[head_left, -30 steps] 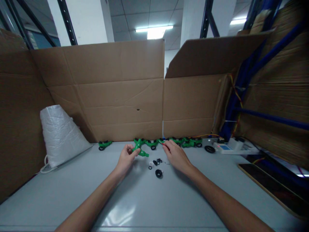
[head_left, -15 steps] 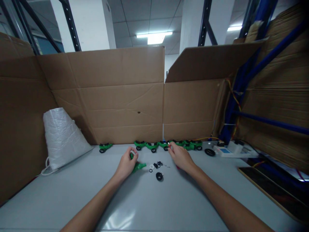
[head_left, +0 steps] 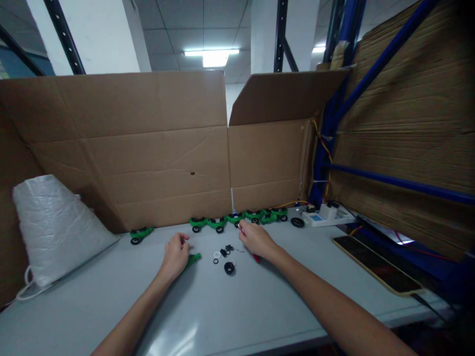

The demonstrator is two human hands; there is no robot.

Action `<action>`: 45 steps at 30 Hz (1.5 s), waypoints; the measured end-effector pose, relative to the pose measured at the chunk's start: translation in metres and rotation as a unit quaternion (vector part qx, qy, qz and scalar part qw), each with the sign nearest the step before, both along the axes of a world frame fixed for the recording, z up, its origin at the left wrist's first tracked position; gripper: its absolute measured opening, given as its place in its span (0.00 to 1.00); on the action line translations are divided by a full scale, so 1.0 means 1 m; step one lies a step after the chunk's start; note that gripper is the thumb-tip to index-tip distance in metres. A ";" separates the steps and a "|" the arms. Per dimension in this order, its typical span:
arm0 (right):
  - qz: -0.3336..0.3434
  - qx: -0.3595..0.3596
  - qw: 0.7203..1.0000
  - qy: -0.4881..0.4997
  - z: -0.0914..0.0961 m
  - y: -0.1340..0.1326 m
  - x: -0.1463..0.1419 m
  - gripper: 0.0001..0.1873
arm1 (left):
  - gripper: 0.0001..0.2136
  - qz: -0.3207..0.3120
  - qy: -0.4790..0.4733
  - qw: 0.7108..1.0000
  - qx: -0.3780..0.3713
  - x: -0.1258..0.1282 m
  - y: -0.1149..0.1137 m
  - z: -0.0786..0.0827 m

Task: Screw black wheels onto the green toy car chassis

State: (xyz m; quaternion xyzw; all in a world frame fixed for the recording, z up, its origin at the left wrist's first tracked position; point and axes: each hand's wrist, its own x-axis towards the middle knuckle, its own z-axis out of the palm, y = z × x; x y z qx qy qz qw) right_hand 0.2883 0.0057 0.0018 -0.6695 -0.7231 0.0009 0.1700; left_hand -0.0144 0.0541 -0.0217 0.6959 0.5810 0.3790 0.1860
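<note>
My left hand (head_left: 175, 256) lies curled over a green plastic toy part (head_left: 193, 258) on the grey table (head_left: 230, 316), holding it down. My right hand (head_left: 255, 239) is closed around a thin red tool (head_left: 256, 257), whose handle end shows below the palm. Between the hands lie small loose parts: a black wheel (head_left: 229, 268), a white ring (head_left: 217, 254) and tiny black pieces (head_left: 225, 250). Behind them a row of green toy vehicles (head_left: 237, 218) with black wheels stands against the cardboard wall (head_left: 156, 163).
A white woven bag (head_left: 52, 230) sits at the left. One green vehicle (head_left: 139, 234) stands apart. A loose black tyre (head_left: 297, 222), a white power strip (head_left: 326, 215) and a dark board (head_left: 376, 264) lie at the right, beside blue racking (head_left: 393, 178).
My left hand lowered the green part from the air onto the table. My right hand drew back slightly from the row. The camera view swung to the right.
</note>
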 end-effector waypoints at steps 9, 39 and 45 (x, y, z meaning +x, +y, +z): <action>0.003 -0.018 1.000 0.011 -0.005 0.003 0.005 0.13 | 0.12 0.074 0.067 0.995 -0.031 0.003 -0.003 0.004; 0.007 -0.051 0.999 -0.010 -0.008 -0.001 0.002 0.10 | 0.22 0.061 0.188 0.979 -0.052 0.017 -0.020 0.004; 0.010 -0.052 0.998 -0.014 -0.007 -0.003 0.001 0.09 | 0.21 0.045 0.180 0.980 -0.072 0.022 -0.026 0.008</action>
